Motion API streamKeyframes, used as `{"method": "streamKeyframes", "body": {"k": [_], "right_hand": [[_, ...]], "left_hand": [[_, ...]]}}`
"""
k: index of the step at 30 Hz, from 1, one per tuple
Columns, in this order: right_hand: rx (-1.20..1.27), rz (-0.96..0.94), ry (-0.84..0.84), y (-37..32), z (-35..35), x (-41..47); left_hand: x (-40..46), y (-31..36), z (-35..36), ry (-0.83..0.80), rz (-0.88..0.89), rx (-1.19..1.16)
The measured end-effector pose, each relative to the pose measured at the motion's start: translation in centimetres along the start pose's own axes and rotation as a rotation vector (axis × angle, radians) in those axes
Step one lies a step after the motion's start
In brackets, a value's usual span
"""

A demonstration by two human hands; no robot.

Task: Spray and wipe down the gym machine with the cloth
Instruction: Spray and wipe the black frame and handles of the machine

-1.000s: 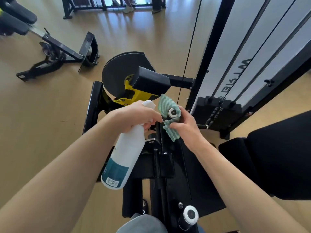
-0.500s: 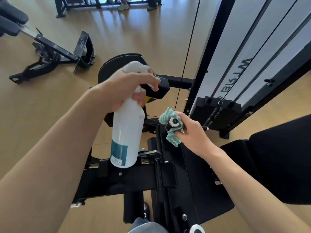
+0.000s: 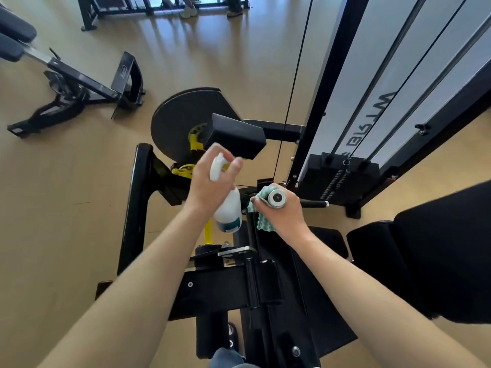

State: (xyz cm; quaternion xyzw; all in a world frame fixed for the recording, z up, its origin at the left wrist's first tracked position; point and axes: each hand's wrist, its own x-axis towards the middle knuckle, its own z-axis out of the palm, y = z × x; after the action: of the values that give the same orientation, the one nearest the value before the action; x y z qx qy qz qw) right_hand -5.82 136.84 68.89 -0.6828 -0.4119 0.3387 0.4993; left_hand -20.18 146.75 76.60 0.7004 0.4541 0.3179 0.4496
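My left hand (image 3: 210, 185) grips the bottle (image 3: 228, 208), nozzle up, just left of the handle (image 3: 276, 199). My right hand (image 3: 285, 211) clenches the cloth (image 3: 261, 208) round that handle, whose axis points up at me; right is nearer.

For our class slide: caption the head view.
Left hand grips spray bottle; right hand wraps cloth round machine handle.

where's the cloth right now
In the head view, right of centre: the green cloth is wrapped round the machine's handle, gripped by the right hand, beside the spray bottle.
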Motion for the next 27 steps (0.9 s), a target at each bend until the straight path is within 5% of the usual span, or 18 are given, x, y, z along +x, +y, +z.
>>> {"method": "streamKeyframes", "body": {"k": [6, 18, 27], "right_hand": [[-0.054, 0.173, 0.04, 1.4, 1.1, 0.7], [-0.105, -0.258, 0.167, -2.2, 0.7, 0.2], [-0.095, -0.059, 0.093, 3.3, 1.8, 1.4]], "left_hand": [[-1.9, -4.9, 1.2, 0.009, -0.143, 0.07], [-3.4, -5.9, 2.1, -0.045, -0.245, 0.087], [-3.9, -5.5, 2.0, -0.047, -0.276, 0.173]]}}
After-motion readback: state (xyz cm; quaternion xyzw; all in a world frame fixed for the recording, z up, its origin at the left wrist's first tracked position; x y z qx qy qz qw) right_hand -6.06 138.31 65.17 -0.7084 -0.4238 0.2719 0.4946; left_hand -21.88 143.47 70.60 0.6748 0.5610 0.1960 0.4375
